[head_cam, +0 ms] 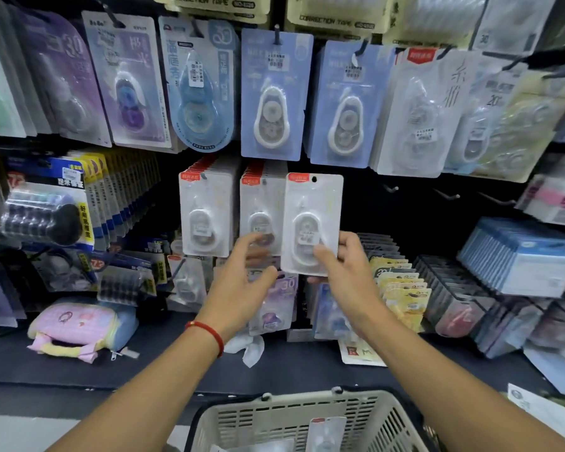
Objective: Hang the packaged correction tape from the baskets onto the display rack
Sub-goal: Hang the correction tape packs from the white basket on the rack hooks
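White card with a red top corner and a clear blister is what the held pack (311, 223) is made of; it is kept upright in front of the display rack (388, 207), its punched hang hole at the upper edge standing free of any hook. The pack is grasped low on its right edge by the right hand (346, 272), thumb across the blister front and fingers curled behind. Its left edge overlaps the right edge of the second of two full rows of matching packs (206, 213) already hung just to its left. The left hand (242, 275), with a red cord at the wrist, is held near the lower left corner of the pack, fingers loosely spread and relaxed, nothing gripped; motion blur hides whether the fingertips touch the hung row. To the right of the pack a dark stretch of panel is seen, where bare hooks (390, 188) jut out with open room around them. Above, the lower edges of blue-carded packs (271, 96) hang close over the pack's top. Below the forearms, the rim of a beige slatted basket (294, 399) is seen, with another pack (327, 432) lying inside.
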Demonstrator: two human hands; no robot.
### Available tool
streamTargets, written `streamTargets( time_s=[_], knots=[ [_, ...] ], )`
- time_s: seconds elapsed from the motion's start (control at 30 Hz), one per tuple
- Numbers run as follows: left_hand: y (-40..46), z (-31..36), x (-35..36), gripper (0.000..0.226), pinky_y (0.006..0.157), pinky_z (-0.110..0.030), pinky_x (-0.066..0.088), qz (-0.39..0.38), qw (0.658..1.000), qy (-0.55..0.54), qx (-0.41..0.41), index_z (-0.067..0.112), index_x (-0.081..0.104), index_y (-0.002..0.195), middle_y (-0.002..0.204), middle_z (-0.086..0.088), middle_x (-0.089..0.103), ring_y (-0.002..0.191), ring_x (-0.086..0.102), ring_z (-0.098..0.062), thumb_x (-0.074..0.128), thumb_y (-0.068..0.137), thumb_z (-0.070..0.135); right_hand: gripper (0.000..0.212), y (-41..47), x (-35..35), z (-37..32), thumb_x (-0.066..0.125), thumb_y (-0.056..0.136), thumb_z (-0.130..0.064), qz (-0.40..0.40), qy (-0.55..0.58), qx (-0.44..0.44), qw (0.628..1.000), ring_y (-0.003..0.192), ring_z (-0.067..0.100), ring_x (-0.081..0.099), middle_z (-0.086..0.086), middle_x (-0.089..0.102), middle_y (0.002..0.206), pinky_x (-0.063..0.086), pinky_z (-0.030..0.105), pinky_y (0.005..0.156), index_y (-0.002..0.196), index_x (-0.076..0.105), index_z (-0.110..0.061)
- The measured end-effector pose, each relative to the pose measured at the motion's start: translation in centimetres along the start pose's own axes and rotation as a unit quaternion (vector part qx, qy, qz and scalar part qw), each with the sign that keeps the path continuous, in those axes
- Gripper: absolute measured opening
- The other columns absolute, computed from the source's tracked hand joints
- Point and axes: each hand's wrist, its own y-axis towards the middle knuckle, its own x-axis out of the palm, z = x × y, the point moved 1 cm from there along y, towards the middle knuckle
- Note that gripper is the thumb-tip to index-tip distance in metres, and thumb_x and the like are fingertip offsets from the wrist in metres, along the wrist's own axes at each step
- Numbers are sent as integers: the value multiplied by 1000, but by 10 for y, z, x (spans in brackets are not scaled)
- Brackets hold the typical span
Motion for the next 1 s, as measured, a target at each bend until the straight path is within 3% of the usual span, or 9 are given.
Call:
streamTargets(
  time_s=[0.1,0.2,0.37,0.47,0.57,0.7,0.77,0.9,1.0],
  knots=[
    [9,-5,5,59,123,-27,26,-13,983,172,66,35,48,148,156,16,45,146,37,-3,64,97,11,23,7,-18,-1,60,105,-24,53,-3,20,998,105,13,71,-1,70,121,58,28,77,126,52,-22],
    [18,-11,13,62,124,-23,9,-29,957,271,97,24,47,154,172,8,22,159,12,-10,65,96,11,26,7,-23,-3,59,106,-23,60,9,45,997,101,20,73,1,69,124,61,31,66,130,52,-18],
    [25,-29,14,73,131,-37,14,-45,935,339,93,23,38,160,176,10,-1,162,-3,-12,69,95,20,26,7,-23,-3,60,105,-35,81,-25,23,996,67,22,75,-4,73,117,58,37,62,127,56,-24],
    [25,-32,12,73,131,-38,16,-50,931,349,94,23,39,161,176,10,-3,162,-3,-14,70,95,20,37,13,-22,2,61,104,-42,54,-53,56,996,78,16,79,-4,73,119,64,46,83,134,54,-21],
    [17,-28,11,66,129,-38,19,-54,931,349,95,23,43,157,176,6,6,162,5,-18,68,96,19,51,17,-26,20,62,105,-35,42,-69,150,985,92,17,77,3,67,125,64,37,87,148,44,-15],
    [-7,-21,9,63,126,-43,27,-127,899,415,65,28,44,155,173,3,19,157,17,-22,65,96,24,22,-2,-43,62,56,106,-16,-4,-169,209,963,81,20,65,6,66,104,65,45,81,124,61,-7],
    [-27,-23,10,61,122,-45,32,-164,877,449,57,31,44,154,168,4,28,153,23,-24,62,96,27,17,-20,-56,87,56,104,-16,-51,-303,184,934,82,26,66,9,70,94,61,52,85,106,68,-4],
    [-89,-47,12,48,114,-36,39,-154,901,406,16,27,59,140,150,9,53,140,42,-20,65,93,24,15,-56,-87,119,57,101,-21,-218,-528,139,809,112,32,63,11,69,115,50,40,94,111,66,-16],
    [-143,-92,12,54,119,-37,36,-181,874,444,-82,29,51,147,161,5,40,151,30,-19,65,95,27,10,-78,-113,135,51,104,-27,-315,-627,142,698,112,30,55,9,53,118,48,41,93,112,54,-24]
  ],
)
